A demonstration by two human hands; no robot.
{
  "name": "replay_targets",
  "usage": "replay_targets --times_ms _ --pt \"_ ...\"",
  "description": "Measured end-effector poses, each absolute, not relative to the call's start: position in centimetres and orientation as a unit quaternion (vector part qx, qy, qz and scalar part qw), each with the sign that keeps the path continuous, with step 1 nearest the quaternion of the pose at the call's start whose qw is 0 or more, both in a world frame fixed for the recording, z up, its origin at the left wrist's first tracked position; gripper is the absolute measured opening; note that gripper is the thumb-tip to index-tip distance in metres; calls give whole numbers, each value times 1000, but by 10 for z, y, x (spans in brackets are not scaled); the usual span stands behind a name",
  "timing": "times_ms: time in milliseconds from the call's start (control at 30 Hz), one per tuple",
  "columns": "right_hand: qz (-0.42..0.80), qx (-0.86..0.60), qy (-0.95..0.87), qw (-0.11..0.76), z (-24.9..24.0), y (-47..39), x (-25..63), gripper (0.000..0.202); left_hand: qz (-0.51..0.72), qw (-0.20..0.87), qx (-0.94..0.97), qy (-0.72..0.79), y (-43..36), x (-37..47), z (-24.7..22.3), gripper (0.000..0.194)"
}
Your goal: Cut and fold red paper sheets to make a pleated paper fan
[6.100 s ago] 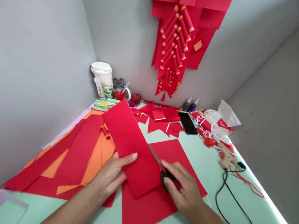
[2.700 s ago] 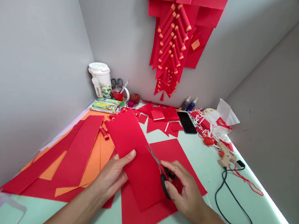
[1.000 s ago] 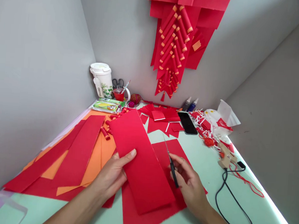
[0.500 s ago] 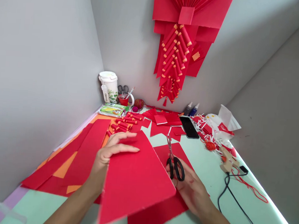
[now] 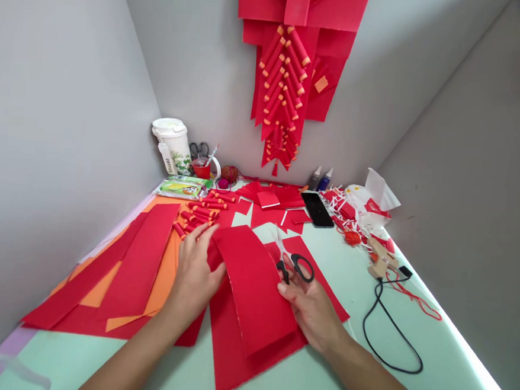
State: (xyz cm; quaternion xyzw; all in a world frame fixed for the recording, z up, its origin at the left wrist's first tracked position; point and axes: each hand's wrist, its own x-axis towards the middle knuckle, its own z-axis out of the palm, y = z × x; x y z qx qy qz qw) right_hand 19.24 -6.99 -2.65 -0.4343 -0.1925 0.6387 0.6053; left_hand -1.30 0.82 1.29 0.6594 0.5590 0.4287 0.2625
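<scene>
A narrow red card [image 5: 257, 290] is held tilted and slightly bowed above a larger red sheet [image 5: 225, 371] on the table. My right hand [image 5: 316, 312] has black-handled scissors [image 5: 302, 268] in its fingers, blades pointing away from me, and its thumb presses the card's right edge. Beside the card's far left corner is my left hand [image 5: 196, 274], thumb and fingers apart. Its fingertips come close to that corner; whether they touch it I cannot tell.
Red and orange sheets [image 5: 140, 258] lie at left, with small red paper rolls [image 5: 201, 209] behind. A phone [image 5: 316, 209], paper scraps [image 5: 339, 203], and a glue gun [image 5: 379, 260] with black cord lie at right. A white cup [image 5: 174, 144] stands in the back corner; a firecracker decoration [image 5: 284, 72] hangs above.
My left hand has let the card's face go and moved to its left edge. The card has swung right and lower, its right edge at my right thumb. The whole view has shifted.
</scene>
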Motion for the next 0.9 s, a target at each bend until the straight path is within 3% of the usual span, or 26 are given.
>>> replay_targets --times_ms 67,200,300,467,667,900 --pt "608 -443 -227 619 -31 -68 194 67 454 353 559 597 11 -16 14 57" --pt "572 -498 -262 597 -38 -67 195 61 447 637 353 519 7 -14 17 24" --pt "555 -539 -290 563 -37 -70 194 60 377 766 283 438 -4 -6 17 23" --pt "574 -498 -367 537 -32 -76 195 62 393 769 235 447 -12 3 19 34" --pt "684 -363 -246 582 -27 -71 199 51 466 717 242 458 6 -15 25 36" --pt "710 -381 -279 522 -26 -71 204 55 528 671 266 448 20 -36 39 30"
